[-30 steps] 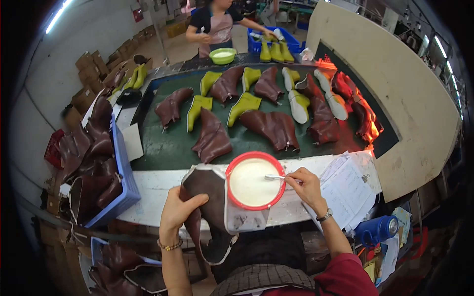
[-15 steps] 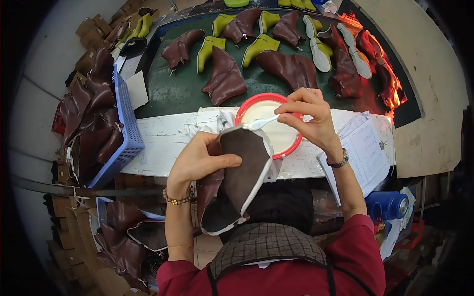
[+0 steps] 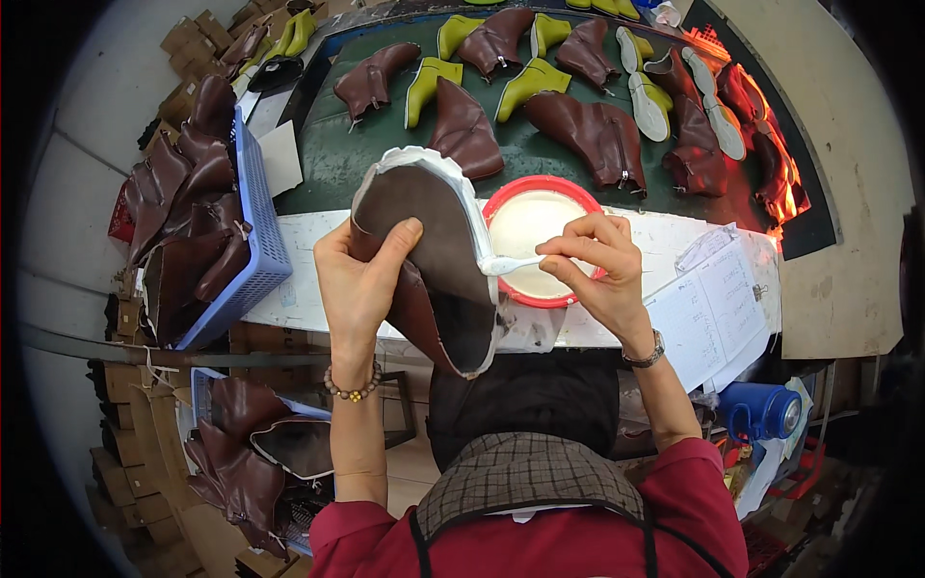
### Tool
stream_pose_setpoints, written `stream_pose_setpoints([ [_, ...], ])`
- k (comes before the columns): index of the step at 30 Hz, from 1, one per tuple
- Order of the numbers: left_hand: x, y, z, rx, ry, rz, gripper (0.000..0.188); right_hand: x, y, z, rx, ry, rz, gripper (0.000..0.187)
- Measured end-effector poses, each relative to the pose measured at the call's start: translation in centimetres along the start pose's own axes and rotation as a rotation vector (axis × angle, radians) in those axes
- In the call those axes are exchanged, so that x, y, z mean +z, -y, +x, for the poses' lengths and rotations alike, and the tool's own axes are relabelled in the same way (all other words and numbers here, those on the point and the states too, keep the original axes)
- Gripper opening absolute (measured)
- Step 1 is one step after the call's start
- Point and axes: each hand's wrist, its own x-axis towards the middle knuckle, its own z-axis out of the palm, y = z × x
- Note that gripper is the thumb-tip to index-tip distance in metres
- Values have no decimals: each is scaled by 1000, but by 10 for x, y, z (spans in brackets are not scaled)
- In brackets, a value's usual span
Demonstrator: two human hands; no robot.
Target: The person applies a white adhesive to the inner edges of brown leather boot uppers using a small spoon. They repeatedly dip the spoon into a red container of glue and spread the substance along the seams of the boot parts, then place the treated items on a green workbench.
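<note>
My left hand (image 3: 358, 279) grips a brown leather boot upper (image 3: 438, 207), thumb on its dark inner face and fingers behind it. Wet white paste lines the upper's curved far edge and runs down its right side. Pinched in my right hand (image 3: 602, 270) is a small white brush (image 3: 515, 263), shaped like a toothbrush. Its head, coated in white, touches the upper's right edge. Just behind the brush stands a round tub with a red rim (image 3: 541, 181), holding creamy white paste; my right fingers are over its near right part.
Brown boots and lime-yellow boot lasts (image 3: 530, 89) lie on the green surface (image 3: 318, 171) beyond. A blue basket (image 3: 255, 241) of uppers stands left, another basket (image 3: 202, 385) lower down. Written sheets (image 3: 708, 303) and a blue jug (image 3: 761, 409) are right. Orange-red light glows far right (image 3: 790, 193).
The upper has been raised and turned, so its white-coated curved edge now points away from me. The brush has gone from its far corner to its right side, slightly nearer me.
</note>
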Motion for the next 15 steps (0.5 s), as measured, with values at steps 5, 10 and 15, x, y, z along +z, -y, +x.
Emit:
stream_pose_setpoints([
  [5, -11, 22, 27, 80, -179, 221, 24, -8, -13, 3, 195, 5, 24, 15],
  [10, -44, 66, 55, 32, -165, 330, 58, -46, -46, -20, 308, 163, -506, 13],
  [15, -74, 121, 10, 118, 113, 686, 129, -48, -56, -46, 238, 158, -630, 14],
])
